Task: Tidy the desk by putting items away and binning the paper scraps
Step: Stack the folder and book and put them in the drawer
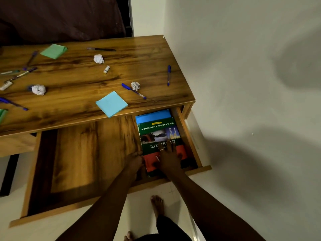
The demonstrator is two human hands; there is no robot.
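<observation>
One stiff, likely heavy green-and-red book [156, 134] sits at the wooden drawer's [78, 153] right end, left hand [135, 160] gripping its edge, right hand [169, 158] spread atop.

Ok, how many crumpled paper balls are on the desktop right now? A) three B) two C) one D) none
A: three lie on the desktop: the back paper ball, the left paper ball and the front paper ball beside a blue pen.
</observation>
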